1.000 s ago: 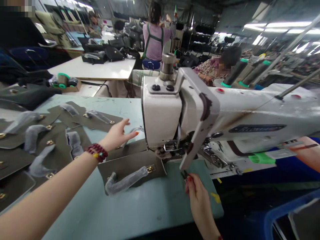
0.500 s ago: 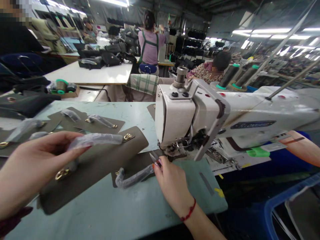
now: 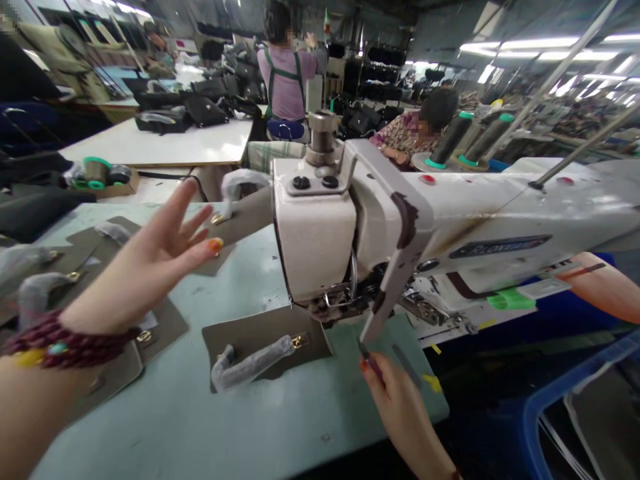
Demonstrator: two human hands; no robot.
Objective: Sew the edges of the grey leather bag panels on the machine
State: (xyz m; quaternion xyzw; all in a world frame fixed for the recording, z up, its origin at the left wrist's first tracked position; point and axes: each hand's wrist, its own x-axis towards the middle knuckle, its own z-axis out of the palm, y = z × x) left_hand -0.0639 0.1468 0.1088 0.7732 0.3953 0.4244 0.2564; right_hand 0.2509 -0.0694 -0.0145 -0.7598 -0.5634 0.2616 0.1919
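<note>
My left hand is held over the left side of the table with its fingers spread and nothing in them. Just beyond its fingertips is a grey-brown bag panel with a plastic-wrapped handle, its right end hidden behind the sewing machine. My right hand is closed round small thread snips, low in front of the machine. Between my hands, a second bag panel lies flat by the needle area, bearing a wrapped handle with gold rings.
More grey-brown panels with wrapped handles overlap on the left of the pale green table. A blue bin stands at lower right. Thread cones rise behind the machine. Co-workers sit beyond.
My left hand has let go of the bag panel, which is now farther away, partly behind the machine head. My right hand has moved right and nearer me with the snips, away from the other panel.
</note>
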